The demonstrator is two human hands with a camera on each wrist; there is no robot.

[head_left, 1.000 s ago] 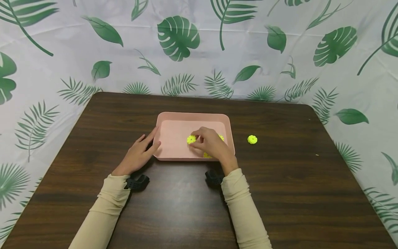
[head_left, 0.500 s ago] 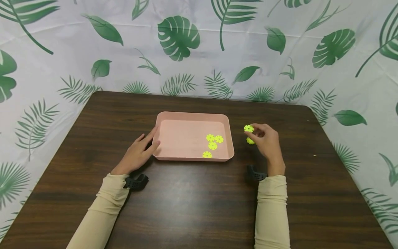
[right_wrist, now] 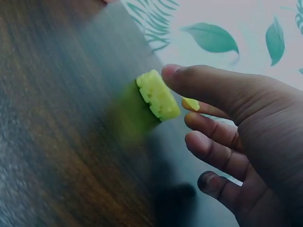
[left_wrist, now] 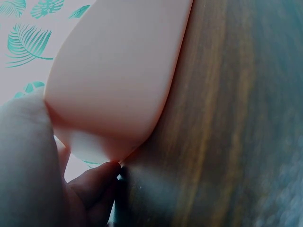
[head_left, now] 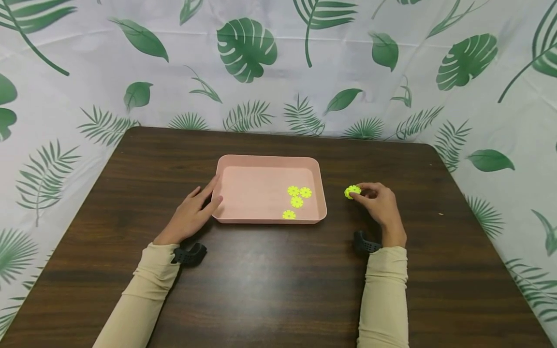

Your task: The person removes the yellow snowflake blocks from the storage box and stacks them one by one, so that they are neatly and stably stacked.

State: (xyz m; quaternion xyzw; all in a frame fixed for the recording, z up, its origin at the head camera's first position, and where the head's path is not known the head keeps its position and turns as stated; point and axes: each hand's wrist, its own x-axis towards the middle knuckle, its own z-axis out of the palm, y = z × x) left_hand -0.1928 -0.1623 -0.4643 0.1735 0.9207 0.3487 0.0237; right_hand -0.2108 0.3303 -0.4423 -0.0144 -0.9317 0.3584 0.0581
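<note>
Right hand (head_left: pixel 379 205) — grip clamped on yellow piece (head_left: pixel 355 189) — left hand (head_left: pixel 189 214) spread against tray (head_left: pixel 250 189)

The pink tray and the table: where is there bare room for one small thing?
Tray: bare floor left of the four yellow pieces, up to the left hand; near-right part crowded. Table: bare wood between the sleeves, and left of the left hand; crowded where the right hand touches other yellow pieces.

Shallow pink rectangular tray (head_left: pixel 252 191) lies flat before you; four yellow flower-shaped discs (head_left: pixel 297 201) inside, two matching discs (head_left: pixel 355 189) at your right hand (head_left: pixel 380 205).
</note>
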